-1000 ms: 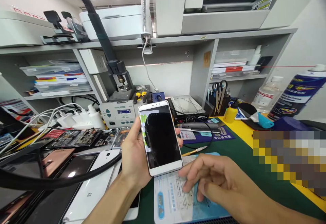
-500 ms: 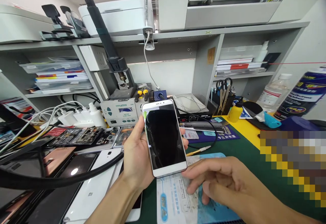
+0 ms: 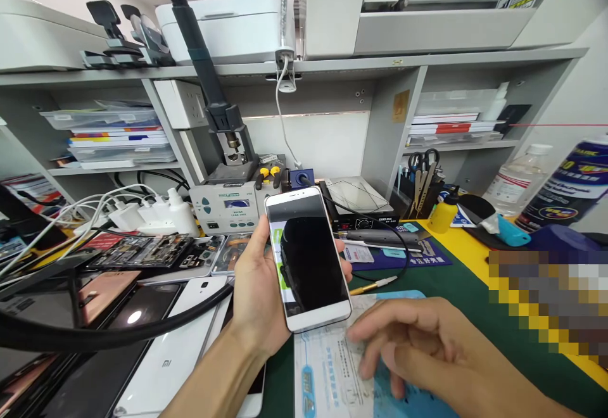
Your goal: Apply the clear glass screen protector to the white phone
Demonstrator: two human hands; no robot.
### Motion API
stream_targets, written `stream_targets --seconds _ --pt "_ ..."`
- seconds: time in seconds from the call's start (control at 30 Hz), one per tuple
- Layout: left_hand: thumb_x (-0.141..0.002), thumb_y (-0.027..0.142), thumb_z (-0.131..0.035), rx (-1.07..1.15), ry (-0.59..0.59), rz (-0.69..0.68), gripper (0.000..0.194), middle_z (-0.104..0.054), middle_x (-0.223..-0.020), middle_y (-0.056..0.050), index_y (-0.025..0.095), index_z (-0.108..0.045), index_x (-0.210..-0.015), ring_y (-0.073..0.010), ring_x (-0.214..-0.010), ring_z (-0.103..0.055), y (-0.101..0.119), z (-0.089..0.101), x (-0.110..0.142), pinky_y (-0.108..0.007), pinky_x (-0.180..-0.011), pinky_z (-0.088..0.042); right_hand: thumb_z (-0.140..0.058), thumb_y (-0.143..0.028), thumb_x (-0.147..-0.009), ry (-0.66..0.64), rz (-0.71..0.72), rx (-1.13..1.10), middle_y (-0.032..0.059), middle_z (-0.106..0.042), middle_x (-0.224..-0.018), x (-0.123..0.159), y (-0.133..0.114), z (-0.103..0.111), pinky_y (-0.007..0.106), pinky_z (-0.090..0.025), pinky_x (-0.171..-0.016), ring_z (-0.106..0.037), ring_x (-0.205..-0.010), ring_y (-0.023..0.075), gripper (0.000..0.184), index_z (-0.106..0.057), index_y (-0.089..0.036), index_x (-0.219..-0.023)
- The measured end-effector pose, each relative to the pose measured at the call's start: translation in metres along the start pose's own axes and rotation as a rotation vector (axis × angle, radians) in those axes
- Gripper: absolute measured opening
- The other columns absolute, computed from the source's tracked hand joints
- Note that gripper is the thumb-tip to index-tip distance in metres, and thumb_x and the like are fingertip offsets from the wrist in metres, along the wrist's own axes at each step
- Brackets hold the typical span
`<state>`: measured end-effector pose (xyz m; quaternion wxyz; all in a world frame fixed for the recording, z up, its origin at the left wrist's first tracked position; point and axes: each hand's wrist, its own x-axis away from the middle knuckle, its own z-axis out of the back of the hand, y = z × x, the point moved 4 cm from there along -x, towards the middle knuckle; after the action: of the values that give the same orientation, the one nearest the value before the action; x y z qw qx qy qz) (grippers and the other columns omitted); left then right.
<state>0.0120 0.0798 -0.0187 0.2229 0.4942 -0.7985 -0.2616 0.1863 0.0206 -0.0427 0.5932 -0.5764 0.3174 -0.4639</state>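
Behind the phone [image 3: 311, 259] clamped in the left grip [image 3: 266, 278], a soldering station [image 3: 228, 209] stands.

L: blk cable [image 3: 118, 340] over phones [image 3: 166, 358], blocks | rm: grn mat [image 3: 468, 282], R of R hand [image 3: 413, 345] | far: shelf [image 3: 342, 67]

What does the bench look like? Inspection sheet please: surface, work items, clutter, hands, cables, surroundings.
surface: green mat, patterned pad on it
work items: phone held, screen facing the camera, partly lit or reflecting
clutter: handsets including a white one, exposed boards, at left
hands: left grips the phone; right loosely curled, empty, near its lower edge
cables: thick black cable crosses the handsets
surroundings: grey shelving behind; lower right pixelated, unreadable
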Motion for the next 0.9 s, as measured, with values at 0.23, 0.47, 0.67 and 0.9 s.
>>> stream_targets --seconds 0.23,0.47,0.67,0.9 --pt "-0.097 0.065 -0.037 -0.028 0.041 -0.065 0.073 -0.079 -0.102 -0.021 0.006 -0.077 -0.109 -0.0361 -0.081 -0.077 0.003 0.001 0.003 -0.05 -0.073 -0.063 -0.071 -0.038 -0.083 0.035 -0.044 0.023 0.0057 -0.075 -0.098 0.0 0.002 -0.003 0.022 -0.042 -0.046 -0.065 -0.06 0.0128 0.027 -0.075 -0.022 -0.104" --pt "-0.097 0.066 -0.03 0.004 0.027 -0.016 0.08 -0.078 -0.095 -0.022 0.003 -0.078 -0.102 -0.0355 -0.077 -0.076 0.0 -0.008 0.006 -0.047 -0.067 -0.063 -0.069 -0.046 -0.086 0.066 -0.06 0.019 0.0072 -0.076 -0.094 -0.001 -0.004 -0.006 0.024 -0.043 -0.047 -0.063 -0.058 0.0125 0.032 -0.077 -0.019 -0.1" --pt "-0.097 0.066 -0.033 -0.012 0.001 -0.031 0.076 -0.077 -0.1 -0.02 0.005 -0.077 -0.105 -0.0348 -0.081 -0.075 -0.001 -0.004 0.005 -0.046 -0.072 -0.062 -0.069 -0.047 -0.09 0.049 -0.047 0.015 0.0074 -0.076 -0.096 0.001 -0.003 -0.006 0.022 -0.042 -0.048 -0.063 -0.06 0.0116 0.032 -0.078 -0.018 -0.101" --pt "-0.098 0.065 -0.03 0.011 0.015 -0.025 0.078 -0.078 -0.099 -0.022 0.003 -0.076 -0.105 -0.0319 -0.077 -0.075 -0.002 -0.004 0.005 -0.043 -0.068 -0.062 -0.068 -0.044 -0.091 0.039 -0.042 0.036 0.0067 -0.076 -0.093 -0.002 0.0 -0.005 0.021 -0.039 -0.045 -0.063 -0.059 0.011 0.03 -0.079 -0.019 -0.103"
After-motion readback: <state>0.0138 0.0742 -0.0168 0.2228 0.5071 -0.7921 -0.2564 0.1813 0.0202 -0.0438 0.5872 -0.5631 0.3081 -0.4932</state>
